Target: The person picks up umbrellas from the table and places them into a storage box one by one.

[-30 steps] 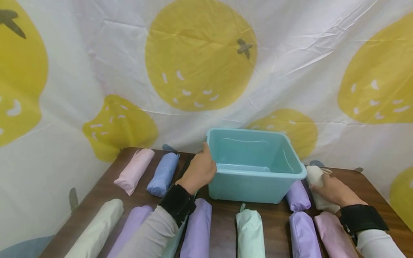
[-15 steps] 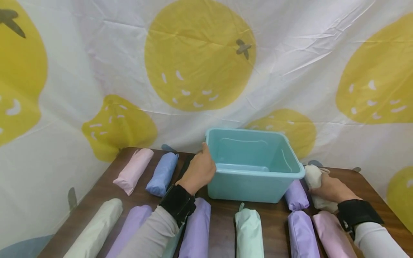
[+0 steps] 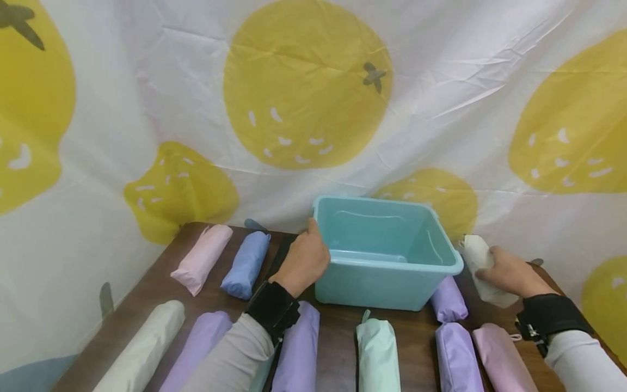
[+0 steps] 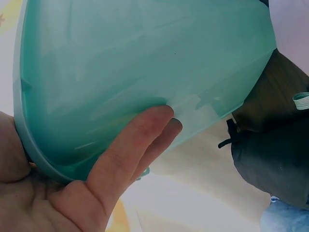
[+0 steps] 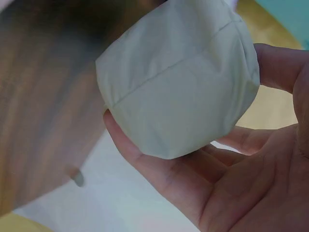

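Note:
A teal plastic bin stands at the back of the table with nothing inside. My left hand grips its left rim. In the left wrist view, the fingers lie along the bin's wall, with the rim toward the thumb side. Right of the bin, my right hand holds a cream folded umbrella in a fabric sleeve, raised off the table and tilted. In the right wrist view, thumb and fingers wrap the sleeve, whose seamed end faces the camera.
Similar rolls lie on the brown table: pink and blue at back left, pale green in front, purple and dusty pink at right. A dark one lies beside the bin. A lemon-print cloth hangs behind.
My right hand has lifted the cream umbrella from the table, and its looped end now points toward the bin's corner. The left hand and the bin have stayed put.

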A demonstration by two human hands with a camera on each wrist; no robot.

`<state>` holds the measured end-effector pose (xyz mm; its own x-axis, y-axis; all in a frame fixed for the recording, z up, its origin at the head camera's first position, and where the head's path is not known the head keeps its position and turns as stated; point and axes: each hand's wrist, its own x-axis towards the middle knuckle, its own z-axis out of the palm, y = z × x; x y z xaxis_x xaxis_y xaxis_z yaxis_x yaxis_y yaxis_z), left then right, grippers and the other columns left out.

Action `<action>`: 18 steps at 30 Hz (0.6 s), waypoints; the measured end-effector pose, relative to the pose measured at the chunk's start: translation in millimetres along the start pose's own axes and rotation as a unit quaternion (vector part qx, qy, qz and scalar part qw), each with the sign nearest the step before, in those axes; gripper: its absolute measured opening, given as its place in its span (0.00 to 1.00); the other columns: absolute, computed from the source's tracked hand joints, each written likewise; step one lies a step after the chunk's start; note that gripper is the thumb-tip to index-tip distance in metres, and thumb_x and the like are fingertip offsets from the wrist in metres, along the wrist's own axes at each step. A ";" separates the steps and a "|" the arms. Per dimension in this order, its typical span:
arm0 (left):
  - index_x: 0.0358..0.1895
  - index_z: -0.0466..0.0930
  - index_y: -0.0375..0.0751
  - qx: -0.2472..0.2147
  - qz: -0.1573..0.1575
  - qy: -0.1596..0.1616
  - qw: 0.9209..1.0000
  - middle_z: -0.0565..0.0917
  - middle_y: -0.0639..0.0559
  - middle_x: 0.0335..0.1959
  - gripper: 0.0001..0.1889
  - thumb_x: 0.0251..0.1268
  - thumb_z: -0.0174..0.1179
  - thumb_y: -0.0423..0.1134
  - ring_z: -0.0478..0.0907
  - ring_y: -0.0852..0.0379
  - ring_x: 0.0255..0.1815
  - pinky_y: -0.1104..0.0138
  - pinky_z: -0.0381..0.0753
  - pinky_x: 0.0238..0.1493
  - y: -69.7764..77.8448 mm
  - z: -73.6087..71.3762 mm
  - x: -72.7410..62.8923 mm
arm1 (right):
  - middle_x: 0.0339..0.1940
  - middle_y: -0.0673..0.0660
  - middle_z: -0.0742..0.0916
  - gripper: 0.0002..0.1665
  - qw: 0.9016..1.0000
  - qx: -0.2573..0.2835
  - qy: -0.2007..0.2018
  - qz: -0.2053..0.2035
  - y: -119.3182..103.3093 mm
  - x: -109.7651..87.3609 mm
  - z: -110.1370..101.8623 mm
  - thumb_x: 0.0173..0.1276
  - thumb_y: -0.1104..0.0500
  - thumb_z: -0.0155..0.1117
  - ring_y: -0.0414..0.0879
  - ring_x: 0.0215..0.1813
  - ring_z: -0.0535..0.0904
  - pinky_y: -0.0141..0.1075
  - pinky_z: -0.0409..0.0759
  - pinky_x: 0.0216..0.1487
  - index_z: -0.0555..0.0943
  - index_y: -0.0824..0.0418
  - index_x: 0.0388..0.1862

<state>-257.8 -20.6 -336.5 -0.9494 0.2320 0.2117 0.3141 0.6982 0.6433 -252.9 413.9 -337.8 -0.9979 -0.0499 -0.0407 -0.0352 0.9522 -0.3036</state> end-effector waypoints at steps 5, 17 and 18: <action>0.77 0.48 0.11 0.005 0.006 0.013 1.000 0.78 0.37 0.34 0.32 0.78 0.46 0.28 0.81 0.41 0.32 0.51 0.82 0.38 1.0 0.5 0.4 | 0.52 0.87 0.76 0.45 1.000 0.016 0.026 -0.006 -14.9 -1.2 -22.7 0.73 0.57 0.64 0.75 0.44 0.81 0.59 0.83 0.37 0.55 0.91 0.67; 0.79 0.45 0.15 -0.008 -0.022 -0.004 1.000 0.78 0.39 0.35 0.33 0.80 0.43 0.30 0.79 0.44 0.33 0.53 0.80 0.40 2.5 0.1 -1.2 | 0.60 0.85 0.76 0.47 0.994 0.030 0.082 -0.065 -80.2 -6.4 -62.0 0.80 0.51 0.62 0.73 0.51 0.81 0.59 0.83 0.41 0.54 0.82 0.78; 0.79 0.45 0.15 -0.010 -0.022 -0.006 1.000 0.78 0.39 0.35 0.33 0.80 0.43 0.30 0.78 0.44 0.32 0.53 0.80 0.39 2.6 0.2 -1.3 | 0.60 0.84 0.77 0.47 0.994 0.031 0.083 -0.070 -86.9 -7.0 -64.4 0.80 0.50 0.62 0.72 0.51 0.81 0.59 0.83 0.41 0.55 0.80 0.79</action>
<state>-255.8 -18.9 -335.3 -0.9620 0.2099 0.1748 0.2726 0.6938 0.6666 -246.4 350.8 -249.9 -0.9789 -0.1253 0.1616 -0.1759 0.9187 -0.3535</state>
